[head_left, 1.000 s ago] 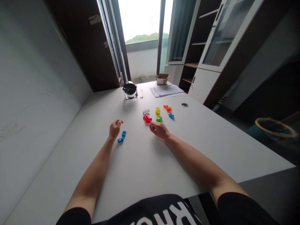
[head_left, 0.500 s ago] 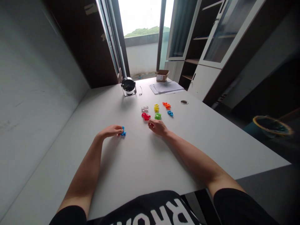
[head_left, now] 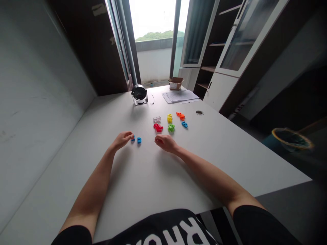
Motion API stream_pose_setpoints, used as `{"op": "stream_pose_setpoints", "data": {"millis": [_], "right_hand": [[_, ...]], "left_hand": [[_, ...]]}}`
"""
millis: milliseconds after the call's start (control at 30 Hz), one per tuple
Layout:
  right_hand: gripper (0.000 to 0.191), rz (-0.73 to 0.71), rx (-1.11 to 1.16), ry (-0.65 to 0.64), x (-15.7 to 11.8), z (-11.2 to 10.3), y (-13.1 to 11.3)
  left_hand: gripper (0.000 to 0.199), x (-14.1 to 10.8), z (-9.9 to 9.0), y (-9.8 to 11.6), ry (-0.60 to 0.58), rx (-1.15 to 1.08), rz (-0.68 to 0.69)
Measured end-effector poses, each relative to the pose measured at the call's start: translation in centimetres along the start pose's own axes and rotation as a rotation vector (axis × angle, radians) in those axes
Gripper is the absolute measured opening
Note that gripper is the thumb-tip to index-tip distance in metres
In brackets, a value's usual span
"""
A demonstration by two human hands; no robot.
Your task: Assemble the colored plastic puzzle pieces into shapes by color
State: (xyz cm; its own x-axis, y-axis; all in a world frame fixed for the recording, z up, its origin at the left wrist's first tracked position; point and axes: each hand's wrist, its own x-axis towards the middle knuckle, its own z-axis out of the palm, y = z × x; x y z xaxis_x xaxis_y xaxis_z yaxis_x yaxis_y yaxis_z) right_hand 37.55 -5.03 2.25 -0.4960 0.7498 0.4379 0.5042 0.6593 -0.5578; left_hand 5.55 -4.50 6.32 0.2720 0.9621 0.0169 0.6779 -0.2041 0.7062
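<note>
Blue plastic pieces (head_left: 133, 137) lie just beside the left hand (head_left: 122, 140), loosely curled, holding nothing.

Your shirt (head_left: 153, 231): black, big white block letters (head_left: 187, 231) across the front | your sleeves (head_left: 255, 223): black, short | your arms (head_left: 87, 204): bare below them | your left hand (head_left: 122, 140) and right hand (head_left: 166, 143): bare

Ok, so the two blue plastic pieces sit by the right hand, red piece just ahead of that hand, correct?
Not quite: the head view shows the two blue plastic pieces by the left hand, not the right hand. The red piece is just ahead of the right hand, as you said.
</note>
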Motion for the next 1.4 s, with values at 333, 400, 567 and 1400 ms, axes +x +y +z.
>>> {"op": "stream_pose_setpoints", "data": {"millis": [333,400,567,1400], "right_hand": [[0.009,0.065,0.067,-0.174,0.0,0.7,-0.4],[0.009,0.072,0.077,-0.173,0.1,0.8,-0.3],[0.009,0.068,0.083,-0.163,0.1,0.9,-0.1],[0.024,0.048,-0.055,-0.044,0.3,1.8,-0.3]], "left_hand": [[0.026,0.7,2.5,-1.6,0.144,0.231,0.058],[0.025,0.8,3.3,-1.4,0.163,0.215,0.079],[0.042,0.5,4.9,-0.6,0.198,0.189,0.195],[0.028,-0.3,8.3,3.4,0.092,0.174,0.23]]}}
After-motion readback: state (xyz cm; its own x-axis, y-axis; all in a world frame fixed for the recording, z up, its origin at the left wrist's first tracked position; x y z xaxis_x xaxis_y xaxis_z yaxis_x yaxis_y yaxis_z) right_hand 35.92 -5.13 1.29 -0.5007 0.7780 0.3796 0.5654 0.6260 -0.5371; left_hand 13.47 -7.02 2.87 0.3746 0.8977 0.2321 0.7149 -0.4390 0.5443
